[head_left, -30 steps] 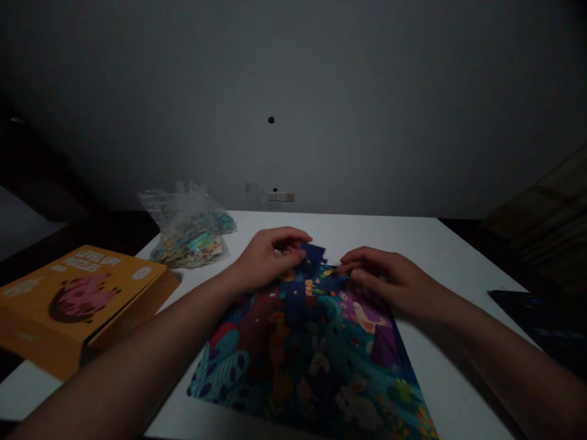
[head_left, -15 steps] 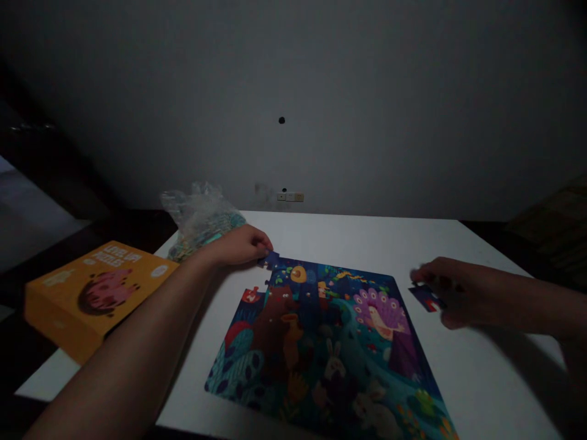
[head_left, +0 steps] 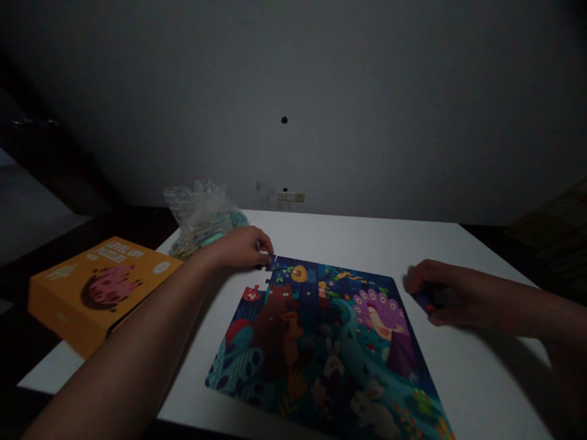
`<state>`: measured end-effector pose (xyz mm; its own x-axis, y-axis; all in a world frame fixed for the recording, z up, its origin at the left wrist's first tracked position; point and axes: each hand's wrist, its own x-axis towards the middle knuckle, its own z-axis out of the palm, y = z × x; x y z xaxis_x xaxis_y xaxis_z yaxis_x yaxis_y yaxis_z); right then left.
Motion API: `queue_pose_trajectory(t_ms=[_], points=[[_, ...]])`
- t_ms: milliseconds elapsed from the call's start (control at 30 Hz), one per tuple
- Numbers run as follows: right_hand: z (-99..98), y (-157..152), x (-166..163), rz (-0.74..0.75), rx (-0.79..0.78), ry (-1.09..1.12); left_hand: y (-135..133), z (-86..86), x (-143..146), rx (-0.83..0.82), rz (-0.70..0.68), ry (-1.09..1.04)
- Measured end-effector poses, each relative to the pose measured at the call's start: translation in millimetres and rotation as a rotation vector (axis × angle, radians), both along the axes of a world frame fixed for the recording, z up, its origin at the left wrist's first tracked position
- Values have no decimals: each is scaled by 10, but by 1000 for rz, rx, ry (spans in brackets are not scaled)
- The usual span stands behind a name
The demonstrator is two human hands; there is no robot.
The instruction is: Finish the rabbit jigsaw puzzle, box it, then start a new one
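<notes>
A colourful jigsaw puzzle (head_left: 330, 342) with a bear, a peacock and rabbits lies on the white table (head_left: 367, 235). My left hand (head_left: 241, 247) is closed at the puzzle's far left corner, pinching a dark blue piece (head_left: 270, 261) against the edge. My right hand (head_left: 435, 290) rests on the table just right of the puzzle, fingers curled around a small blue piece (head_left: 422, 300) with a red spot. A gap shows in the puzzle's left edge near a red detail (head_left: 251, 294).
An orange puzzle box (head_left: 98, 290) sits at the table's left edge. A clear plastic bag of loose pieces (head_left: 202, 217) lies behind my left hand. A wall with a socket plate (head_left: 291, 197) stands beyond the table. The room is dim.
Both hands left the puzzle's top middle. My left hand went to the far left corner with a blue piece; my right hand carried another piece off to the right side.
</notes>
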<state>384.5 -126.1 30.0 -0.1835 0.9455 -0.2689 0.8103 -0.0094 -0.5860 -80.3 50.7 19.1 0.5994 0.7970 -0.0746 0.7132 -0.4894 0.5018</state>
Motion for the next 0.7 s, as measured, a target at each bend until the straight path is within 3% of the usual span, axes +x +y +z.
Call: queue_pose_trajectory(t_ms=[167, 333, 533, 600, 700], points=[[-9, -12, 11, -6, -7, -45, 6, -49, 32, -57, -60, -62], [42, 99, -233, -31, 200, 64, -3, -86, 58, -29, -72, -12], [58, 257, -1230, 265, 96, 253, -66, -173, 201, 103, 31, -67], [-27, 381, -1604, 321, 103, 291, -73, -215, 254, 141, 75, -112], [-230, 665, -2066, 291, 142, 432, -52, -265, 308, 163, 134, -180]])
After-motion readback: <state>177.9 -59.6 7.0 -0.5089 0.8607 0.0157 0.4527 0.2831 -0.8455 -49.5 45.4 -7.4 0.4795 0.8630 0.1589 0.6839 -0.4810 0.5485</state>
